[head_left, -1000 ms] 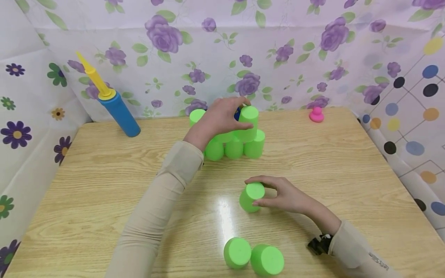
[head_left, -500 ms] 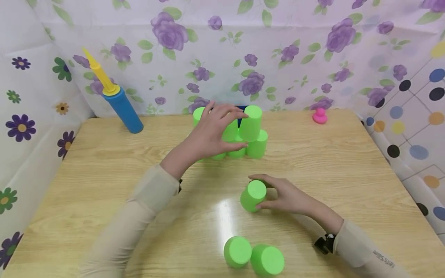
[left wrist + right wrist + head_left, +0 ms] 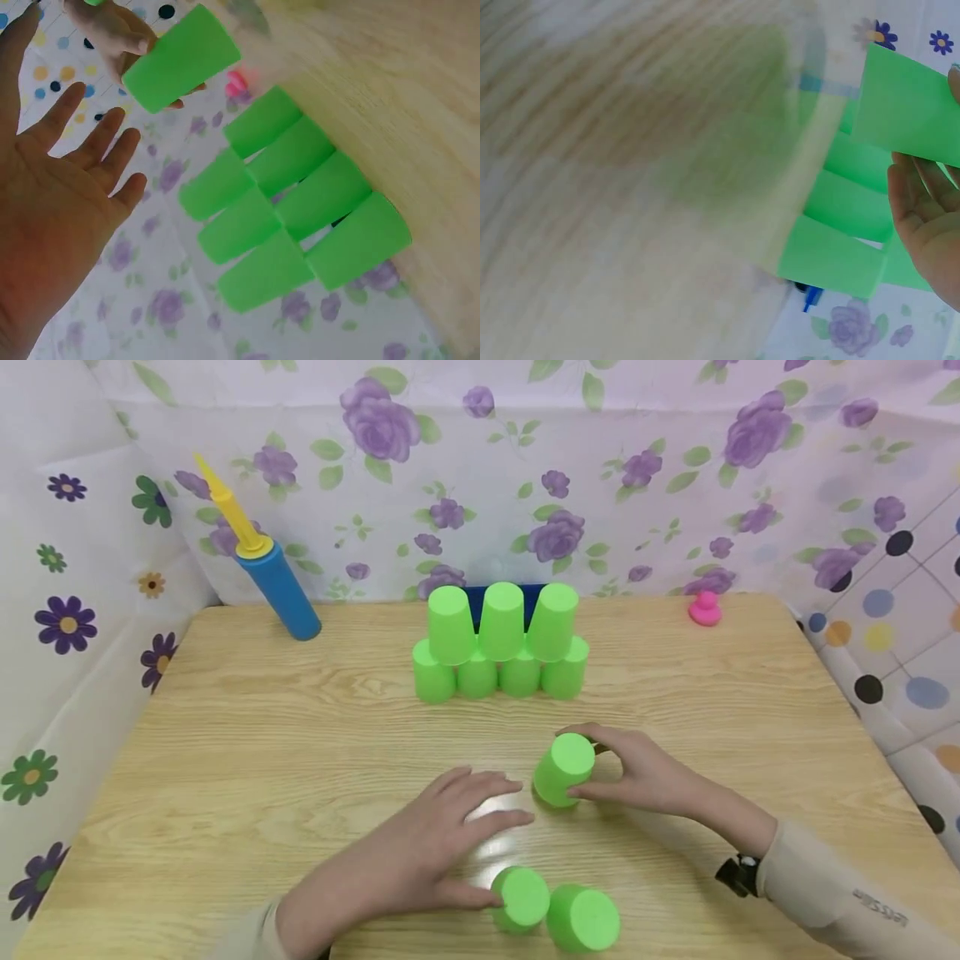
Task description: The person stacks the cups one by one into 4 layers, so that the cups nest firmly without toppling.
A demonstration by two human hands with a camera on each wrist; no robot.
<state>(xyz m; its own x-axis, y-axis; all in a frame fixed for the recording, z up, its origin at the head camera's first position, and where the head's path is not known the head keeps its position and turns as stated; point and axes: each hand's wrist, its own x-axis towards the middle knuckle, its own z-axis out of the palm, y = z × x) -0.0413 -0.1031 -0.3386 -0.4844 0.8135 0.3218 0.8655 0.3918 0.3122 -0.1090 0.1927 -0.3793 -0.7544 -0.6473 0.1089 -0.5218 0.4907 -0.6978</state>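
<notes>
My right hand (image 3: 652, 772) grips an upside-down green cup (image 3: 561, 772) over the middle of the table, thumb on the near side and fingers behind. In the right wrist view that cup (image 3: 907, 105) sits between thumb and fingers. Fingers spread and relaxed, my left hand (image 3: 420, 852) holds nothing; its thumb overlaps the edge of a green cup (image 3: 521, 897) near the front. Beside that one stands another upturned cup (image 3: 585, 920). Farther back, a two-row stack shows three cups on top, the middle one (image 3: 502, 622) among them, above several bottom cups (image 3: 435, 672).
A dark blue object (image 3: 480, 602) is partly hidden behind the stack. Back left, a blue and yellow hand pump (image 3: 277, 589) leans near the floral cloth (image 3: 307, 410). A pink toy duck (image 3: 705, 610) sits at the back right of the wooden table (image 3: 262, 760).
My left hand has let go of the top right cup and come back from the stack toward the front cups. The right hand keeps its cup at nearly the same spot.
</notes>
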